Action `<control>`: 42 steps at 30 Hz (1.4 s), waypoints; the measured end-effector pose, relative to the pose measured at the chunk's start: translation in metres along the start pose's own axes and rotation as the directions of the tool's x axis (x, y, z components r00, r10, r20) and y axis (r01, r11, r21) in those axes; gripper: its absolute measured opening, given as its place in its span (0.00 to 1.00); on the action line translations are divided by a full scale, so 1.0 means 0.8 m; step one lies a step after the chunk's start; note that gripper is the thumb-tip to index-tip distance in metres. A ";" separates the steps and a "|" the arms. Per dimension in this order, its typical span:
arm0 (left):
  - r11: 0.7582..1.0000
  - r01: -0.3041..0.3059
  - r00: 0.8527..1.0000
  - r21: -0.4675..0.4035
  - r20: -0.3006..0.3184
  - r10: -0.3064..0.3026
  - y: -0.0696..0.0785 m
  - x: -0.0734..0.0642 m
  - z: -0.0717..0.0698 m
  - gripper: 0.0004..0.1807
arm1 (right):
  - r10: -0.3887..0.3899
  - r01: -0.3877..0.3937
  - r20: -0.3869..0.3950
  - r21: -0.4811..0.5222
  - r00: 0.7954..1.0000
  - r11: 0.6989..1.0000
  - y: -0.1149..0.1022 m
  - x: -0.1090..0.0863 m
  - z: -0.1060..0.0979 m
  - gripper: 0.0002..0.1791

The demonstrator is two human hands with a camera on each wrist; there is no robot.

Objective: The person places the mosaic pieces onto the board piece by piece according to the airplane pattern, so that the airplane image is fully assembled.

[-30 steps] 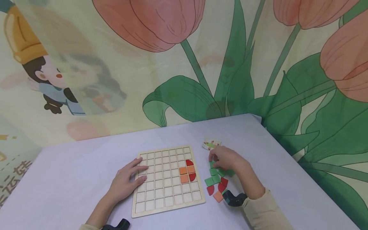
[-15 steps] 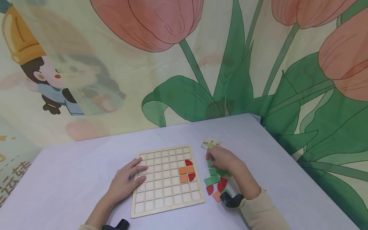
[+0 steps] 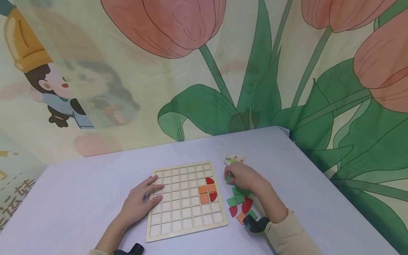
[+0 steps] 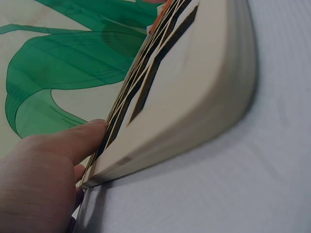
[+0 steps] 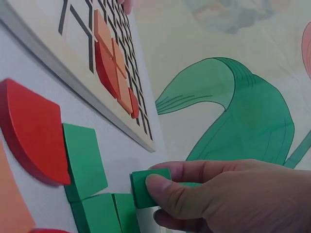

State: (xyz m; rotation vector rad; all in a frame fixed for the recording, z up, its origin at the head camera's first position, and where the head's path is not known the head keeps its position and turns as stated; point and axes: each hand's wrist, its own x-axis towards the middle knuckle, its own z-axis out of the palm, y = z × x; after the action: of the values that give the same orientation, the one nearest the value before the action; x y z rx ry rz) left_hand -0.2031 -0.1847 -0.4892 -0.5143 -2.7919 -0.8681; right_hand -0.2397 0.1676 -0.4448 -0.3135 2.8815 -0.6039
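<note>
My right hand pinches a green square tile between thumb and fingers, just off the board's right side. Below that hand lie several loose pieces: green tiles, red quarter-round pieces and an orange square. My left hand rests on the left edge of a wooden grid board, fingers spread and thumb on the rim. Set in the grid near its right edge are orange squares and two red quarter-round pieces. Part of the loose pile is hidden under the right hand and wrist.
A small printed pattern card lies just beyond the right hand. The white-covered table meets a tulip-print backdrop at the back. Dark wrist devices are worn on both arms.
The right hand has shifted left toward the board with the green tile, away from the other green tiles. The left hand and the board's pieces stay as they were.
</note>
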 end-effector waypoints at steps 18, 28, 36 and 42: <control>1.000 0.008 1.000 0.004 0.000 -0.008 -0.001 0.001 0.001 0.19 | -0.289 0.291 -0.129 -0.006 0.949 0.957 -0.042 -0.003 0.012 0.08; 1.000 0.003 1.000 0.002 0.000 -0.003 0.000 0.000 0.001 0.19 | -0.378 0.386 -0.122 0.049 0.918 0.921 -0.065 -0.007 0.034 0.11; 1.000 0.004 1.000 0.002 0.002 -0.004 0.000 0.001 0.001 0.19 | -0.405 0.411 -0.133 0.024 0.905 0.911 -0.069 -0.006 0.046 0.10; 1.000 0.001 1.000 -0.004 0.000 -0.001 -0.001 0.000 0.000 0.19 | -0.433 0.438 -0.160 -0.005 0.887 0.899 -0.070 -0.004 0.052 0.09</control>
State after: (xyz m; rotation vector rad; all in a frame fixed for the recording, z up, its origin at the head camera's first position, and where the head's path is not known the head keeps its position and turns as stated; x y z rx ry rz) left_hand -0.2035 -0.1850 -0.4893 -0.5144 -2.7912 -0.8737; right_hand -0.2181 0.1025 -0.4588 -0.9704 2.9570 -0.7737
